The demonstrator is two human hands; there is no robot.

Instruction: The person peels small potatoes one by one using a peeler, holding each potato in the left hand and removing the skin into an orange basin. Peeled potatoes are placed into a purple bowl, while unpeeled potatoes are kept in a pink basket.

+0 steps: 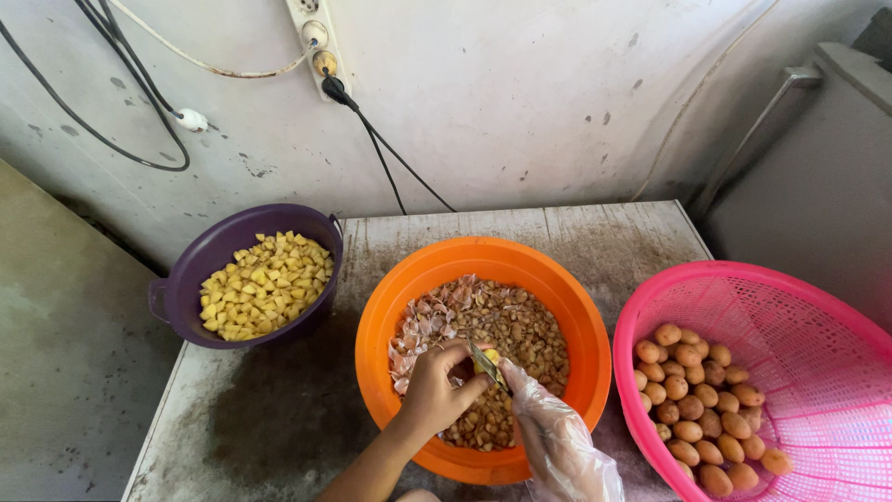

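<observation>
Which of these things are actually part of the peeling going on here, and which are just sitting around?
In use: left hand holding a small potato; gloved right hand with a peeler; orange bowl of peelings; pink basket of unpeeled potatoes; purple bowl of yellow cut pieces.

Lying about: wall power strip, black cables.
</observation>
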